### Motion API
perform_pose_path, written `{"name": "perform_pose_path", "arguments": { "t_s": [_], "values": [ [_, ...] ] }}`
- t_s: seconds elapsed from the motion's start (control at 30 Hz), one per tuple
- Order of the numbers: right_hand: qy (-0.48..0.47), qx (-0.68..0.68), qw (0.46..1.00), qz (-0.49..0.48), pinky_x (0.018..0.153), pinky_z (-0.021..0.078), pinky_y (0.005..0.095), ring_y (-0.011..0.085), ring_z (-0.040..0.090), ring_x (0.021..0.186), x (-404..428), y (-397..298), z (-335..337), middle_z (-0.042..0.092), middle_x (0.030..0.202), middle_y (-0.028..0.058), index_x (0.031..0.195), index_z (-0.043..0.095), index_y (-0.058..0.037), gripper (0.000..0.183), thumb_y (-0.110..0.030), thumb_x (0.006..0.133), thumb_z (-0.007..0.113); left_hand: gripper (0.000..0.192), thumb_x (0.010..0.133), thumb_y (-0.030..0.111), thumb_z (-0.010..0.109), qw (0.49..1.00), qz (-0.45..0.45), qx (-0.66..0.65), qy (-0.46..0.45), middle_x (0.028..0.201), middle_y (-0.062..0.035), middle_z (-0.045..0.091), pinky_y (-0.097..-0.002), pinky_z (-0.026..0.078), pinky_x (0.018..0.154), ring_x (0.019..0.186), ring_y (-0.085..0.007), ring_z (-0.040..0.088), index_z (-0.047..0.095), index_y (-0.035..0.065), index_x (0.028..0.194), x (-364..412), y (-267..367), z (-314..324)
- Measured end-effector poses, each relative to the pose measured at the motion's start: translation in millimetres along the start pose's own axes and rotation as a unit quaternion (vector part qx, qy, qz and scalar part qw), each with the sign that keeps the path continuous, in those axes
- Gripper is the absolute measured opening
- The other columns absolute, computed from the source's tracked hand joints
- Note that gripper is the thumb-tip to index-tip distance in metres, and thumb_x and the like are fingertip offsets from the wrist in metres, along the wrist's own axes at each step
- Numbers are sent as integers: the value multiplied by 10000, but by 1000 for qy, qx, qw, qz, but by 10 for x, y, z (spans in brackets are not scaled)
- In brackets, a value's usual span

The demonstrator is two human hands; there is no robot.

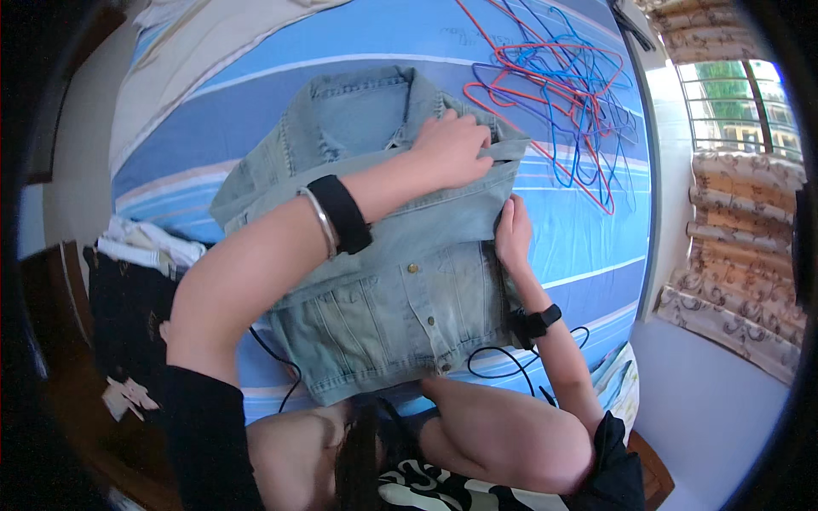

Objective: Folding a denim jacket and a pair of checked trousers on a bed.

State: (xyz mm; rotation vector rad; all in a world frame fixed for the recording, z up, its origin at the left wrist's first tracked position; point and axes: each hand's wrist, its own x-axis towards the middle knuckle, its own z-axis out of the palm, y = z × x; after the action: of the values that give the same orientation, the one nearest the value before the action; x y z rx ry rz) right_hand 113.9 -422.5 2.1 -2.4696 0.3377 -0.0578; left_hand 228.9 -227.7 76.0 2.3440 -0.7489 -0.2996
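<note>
A light-washed denim jacket [409, 300] lies front up, its collar pointing away from me, with sleeve fabric laid across its chest. My left hand [454, 150] reaches across the jacket and rests on the folded cloth near the right shoulder, fingers bent, thumb by a fold. Lower down, my right hand [514, 233] is at the jacket's right edge, its fingers against the folded sleeve and partly hidden by it. Both wrists wear black bands; the left also has a silver bangle.
Red, blue and purple hangers [575, 96] lie tangled at the upper right of the striped bedsheet [575, 236]. A cream cloth [211, 38] is at the upper left, dark clothing [128, 306] at the left. Black cable [505, 375] loops near my knees.
</note>
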Motion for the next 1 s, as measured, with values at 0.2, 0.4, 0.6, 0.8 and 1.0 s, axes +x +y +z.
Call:
{"name": "perform_pose_path", "arguments": {
  "t_s": [0.2, 0.4, 0.6, 0.8, 1.0],
  "values": [
    [28, -39, 999, 11, 778, 418, 444, 396, 530, 919, -169, 74, 3, 546, 1019, 228, 1131, 480, -10, 330, -213, 916, 333, 330, 739, 338, 625, 996, -16, -74, 49, 933, -89, 591, -412, 480, 699, 834, -289, 601, 571, 112, 974, 662, 196, 450],
    [-21, -29, 998, 48, 747, 430, 449, 405, 527, 906, -225, 30, -120, 537, 1014, 225, 1147, 443, 5, 353, -226, 882, 411, 321, 722, 337, 654, 986, -55, -44, 148, 795, -90, 606, -410, 468, 640, 785, -284, 606, 562, 90, 906, 787, 162, 971],
    [33, -54, 992, -105, 678, 431, 427, 390, 513, 817, -418, 139, -245, 512, 939, 191, 1009, 453, 11, 323, -146, 749, 561, 272, 753, 319, 631, 976, -31, -189, 101, 671, -110, 562, -384, 434, 577, 694, -285, 584, 559, 61, 805, 866, -87, 899],
    [-64, -89, 987, -118, 567, 391, 420, 345, 474, 651, -507, 483, -374, 454, 676, 152, 707, 416, -16, 170, -77, 671, 571, 292, 764, 330, 627, 962, -60, -230, 138, 646, -91, 534, -367, 395, 550, 604, -254, 520, 547, 49, 782, 870, -97, 838],
    [9, -98, 984, -149, 472, 349, 403, 315, 444, 515, -585, 650, -476, 401, 542, 123, 585, 388, -28, 213, -74, 679, 573, 262, 765, 245, 671, 935, -93, -290, 184, 534, -26, 477, -284, 334, 477, 495, -113, 447, 515, 36, 739, 948, -279, 955]
  ]
}}
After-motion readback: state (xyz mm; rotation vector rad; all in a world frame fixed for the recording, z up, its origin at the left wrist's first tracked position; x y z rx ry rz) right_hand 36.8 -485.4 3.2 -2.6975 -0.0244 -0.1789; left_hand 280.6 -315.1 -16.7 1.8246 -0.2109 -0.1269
